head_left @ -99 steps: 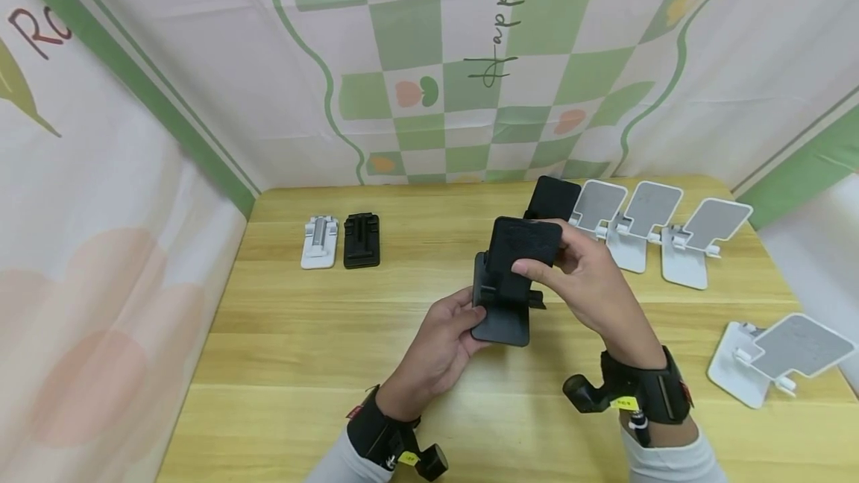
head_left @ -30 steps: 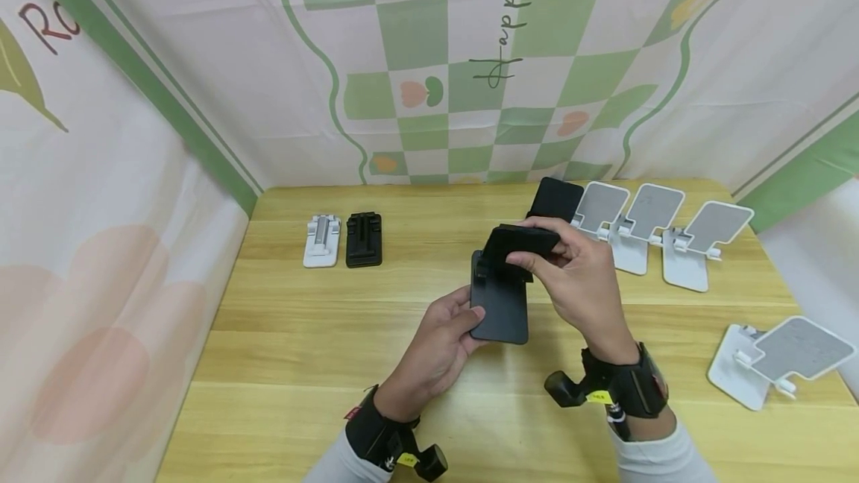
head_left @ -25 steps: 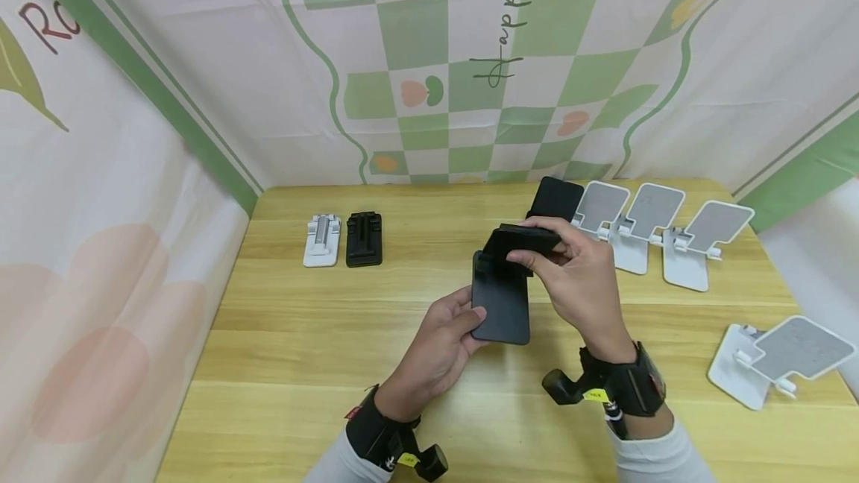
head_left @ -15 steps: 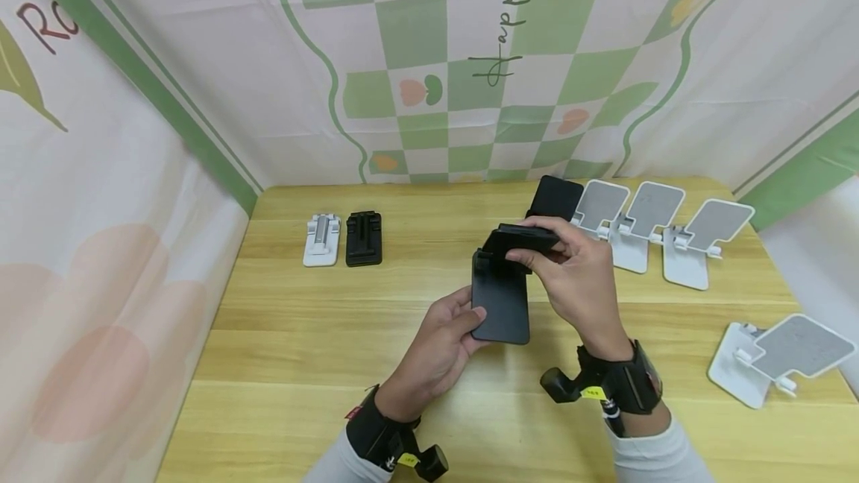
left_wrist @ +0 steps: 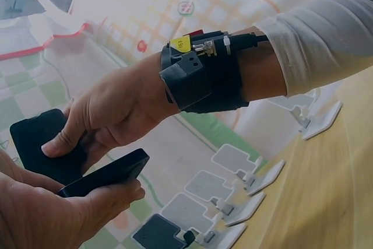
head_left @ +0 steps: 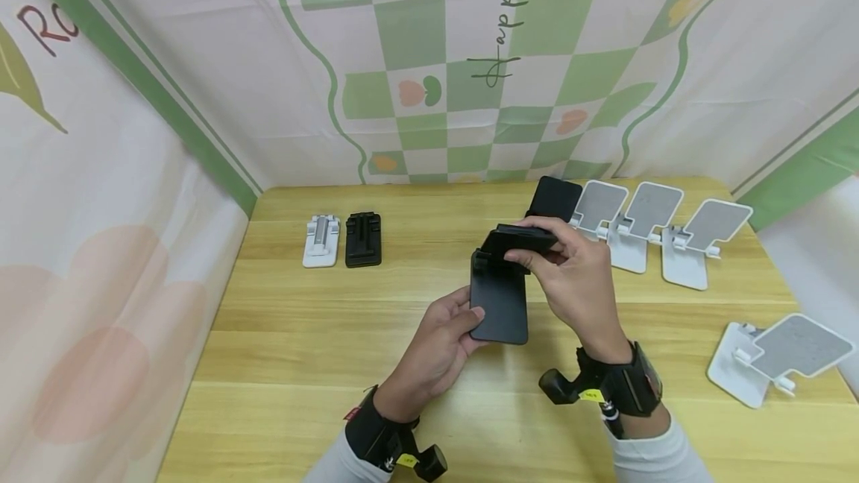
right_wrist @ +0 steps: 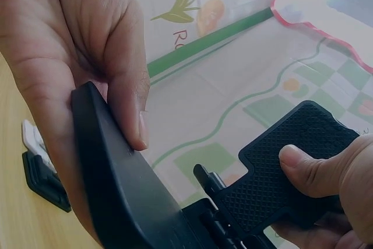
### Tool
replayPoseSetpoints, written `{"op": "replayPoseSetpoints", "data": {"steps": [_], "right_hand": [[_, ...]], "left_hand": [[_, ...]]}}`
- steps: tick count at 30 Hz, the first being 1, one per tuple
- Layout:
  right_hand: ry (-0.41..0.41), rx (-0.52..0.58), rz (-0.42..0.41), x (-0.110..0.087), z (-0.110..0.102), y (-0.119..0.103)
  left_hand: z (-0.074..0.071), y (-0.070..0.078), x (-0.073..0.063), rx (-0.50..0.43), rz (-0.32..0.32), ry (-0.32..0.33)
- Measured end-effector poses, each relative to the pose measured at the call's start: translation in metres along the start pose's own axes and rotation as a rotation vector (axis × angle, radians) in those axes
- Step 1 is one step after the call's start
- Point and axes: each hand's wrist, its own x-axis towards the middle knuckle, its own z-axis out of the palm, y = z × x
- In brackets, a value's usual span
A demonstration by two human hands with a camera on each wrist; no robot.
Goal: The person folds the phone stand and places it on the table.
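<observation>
Both hands hold a black folding phone stand [head_left: 499, 308] above the middle of the table. My left hand [head_left: 436, 338] grips its smooth base along the left edge, thumb on top. With thumb and fingers, my right hand [head_left: 577, 274] pinches the upper plate, which stands nearly edge-on in the head view. The right wrist view shows that plate's ribbed face [right_wrist: 271, 173] and the hinge joining it to the base [right_wrist: 125, 185]. In the left wrist view the right thumb lies flat on the plate [left_wrist: 41, 147]. Fingers behind the stand are partly hidden.
A white folded stand [head_left: 321, 241] and a black folded stand [head_left: 363, 240] lie at the back left of the wooden table [head_left: 302, 349]. At the back right, an unfolded black stand [head_left: 554, 198] adjoins several unfolded white stands [head_left: 652, 210]. Another white stand [head_left: 798, 345] sits front right.
Since the oldest frame, the upper plate has tipped from facing the head camera to nearly edge-on, the right hand turning with it. Over the last second almost nothing has moved.
</observation>
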Motion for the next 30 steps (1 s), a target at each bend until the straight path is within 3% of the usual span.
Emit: {"op": "replayPoseSetpoints", "data": {"steps": [7,11,21,30], "right_hand": [[-0.023,-0.025,-0.046,0.000,-0.001,0.000],[-0.060,-0.045,-0.123,0.001,-0.006,-0.005],[-0.165,-0.324,-0.381,0.010,-0.026,-0.029],[-0.163,-0.404,-0.428,0.012,-0.022,-0.035]], "left_hand": [[-0.001,0.000,-0.001,0.008,-0.002,0.012],[-0.001,0.000,-0.001,0.021,0.004,0.013],[-0.004,-0.007,0.000,0.060,-0.001,0.056],[-0.004,-0.008,-0.002,0.102,0.019,0.098]]}}
